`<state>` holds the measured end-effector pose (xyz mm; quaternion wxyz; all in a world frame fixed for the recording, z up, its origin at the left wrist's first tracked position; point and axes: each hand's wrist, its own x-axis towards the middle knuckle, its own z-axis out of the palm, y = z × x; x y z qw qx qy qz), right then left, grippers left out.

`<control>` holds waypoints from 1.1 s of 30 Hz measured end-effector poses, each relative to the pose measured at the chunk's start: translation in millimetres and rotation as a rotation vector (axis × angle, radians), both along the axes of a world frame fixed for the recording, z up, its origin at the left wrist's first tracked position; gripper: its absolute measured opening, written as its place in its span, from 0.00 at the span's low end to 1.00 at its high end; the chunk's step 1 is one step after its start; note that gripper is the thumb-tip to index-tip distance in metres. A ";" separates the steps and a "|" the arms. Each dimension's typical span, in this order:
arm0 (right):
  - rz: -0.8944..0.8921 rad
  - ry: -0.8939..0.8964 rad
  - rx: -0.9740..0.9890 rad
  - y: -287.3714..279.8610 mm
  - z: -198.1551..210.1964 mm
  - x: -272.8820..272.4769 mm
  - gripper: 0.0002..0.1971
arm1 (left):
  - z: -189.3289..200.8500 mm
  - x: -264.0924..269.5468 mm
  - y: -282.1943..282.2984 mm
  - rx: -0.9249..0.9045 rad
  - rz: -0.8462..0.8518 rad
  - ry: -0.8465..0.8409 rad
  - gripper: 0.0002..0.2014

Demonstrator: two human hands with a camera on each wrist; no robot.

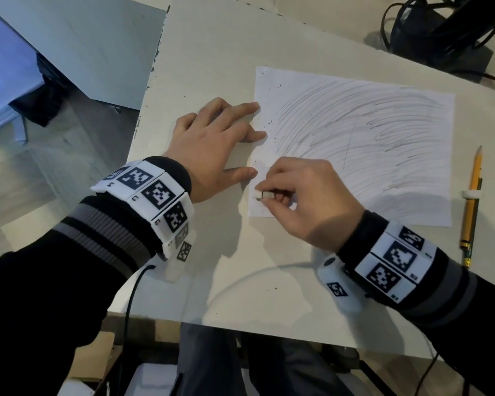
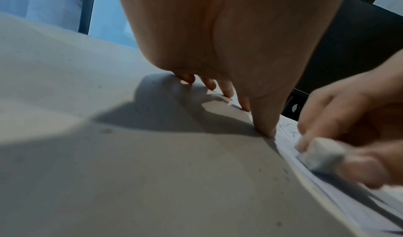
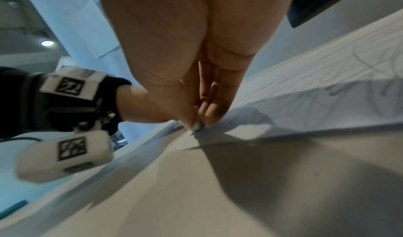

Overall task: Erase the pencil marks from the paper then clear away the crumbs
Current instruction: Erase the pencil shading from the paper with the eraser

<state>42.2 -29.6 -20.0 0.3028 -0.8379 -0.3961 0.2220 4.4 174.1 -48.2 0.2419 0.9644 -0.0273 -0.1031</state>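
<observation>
A white sheet of paper (image 1: 355, 144) lies on the pale table (image 1: 212, 67), covered in grey pencil scribbles. Dark eraser crumbs (image 1: 265, 127) are scattered along its left margin. My right hand (image 1: 303, 195) pinches a small white eraser (image 1: 262, 194) against the paper's lower left corner; the left wrist view shows the eraser (image 2: 322, 152) pressed on the sheet, and the right wrist view shows its tip (image 3: 197, 126) between thumb and fingers. My left hand (image 1: 217, 144) lies flat with spread fingers, its fingertips resting on the paper's left edge.
A yellow pencil (image 1: 472, 204) with a white clip lies on the table right of the paper. Black cables and a dark stand (image 1: 440, 32) sit beyond the far right corner. The table's left edge (image 1: 152, 81) drops to the floor.
</observation>
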 end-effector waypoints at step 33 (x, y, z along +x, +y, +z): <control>0.016 -0.016 -0.042 -9.0 8.3 7.8 0.05 | 7.1 -0.3 -7.7 0.078 -0.009 0.021 0.32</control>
